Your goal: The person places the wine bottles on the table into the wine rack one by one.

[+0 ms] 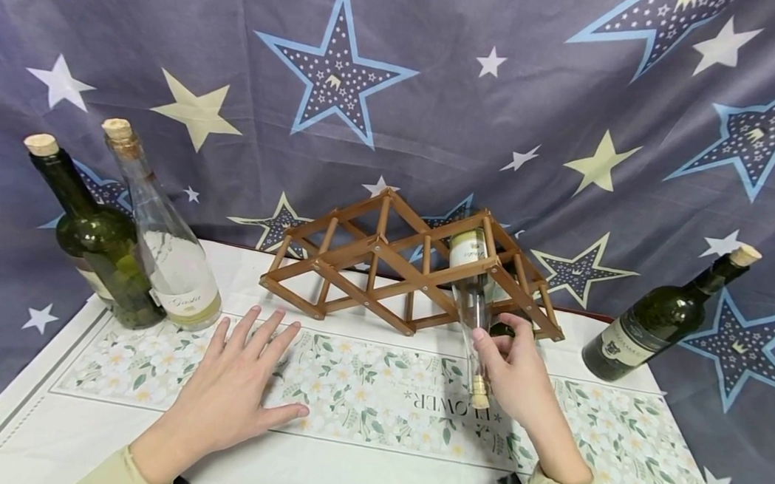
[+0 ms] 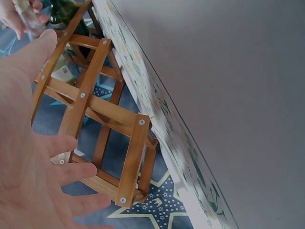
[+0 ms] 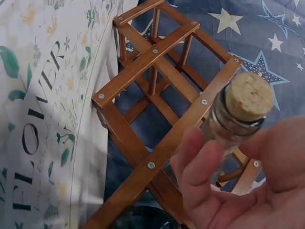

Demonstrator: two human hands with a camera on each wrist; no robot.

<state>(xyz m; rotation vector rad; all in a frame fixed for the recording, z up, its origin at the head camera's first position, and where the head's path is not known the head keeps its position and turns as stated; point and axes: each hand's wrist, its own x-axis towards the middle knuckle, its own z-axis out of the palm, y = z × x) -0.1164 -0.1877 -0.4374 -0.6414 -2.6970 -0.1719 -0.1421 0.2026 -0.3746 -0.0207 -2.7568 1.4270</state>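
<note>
A clear glass bottle point(image 1: 473, 300) with a cork and a pale label lies in the right part of the wooden wine rack point(image 1: 376, 252), its neck pointing toward me. My right hand point(image 1: 518, 368) grips its neck between thumb and fingers. In the right wrist view the cork point(image 3: 249, 97) sticks out past the fingers. Beside that bottle, a dark green bottle point(image 2: 62, 13) shows in the left wrist view, partly covered by the rack. My left hand point(image 1: 235, 388) is spread flat with straight fingers over the floral runner, in front of the rack's left end, holding nothing.
At the left stand a corked green bottle point(image 1: 103, 250) and a corked clear bottle point(image 1: 176, 266), close together. Another corked dark bottle point(image 1: 655, 329) stands at the right. The floral runner point(image 1: 377, 408) crosses the white-covered table, and a star-printed cloth point(image 1: 422, 118) hangs behind.
</note>
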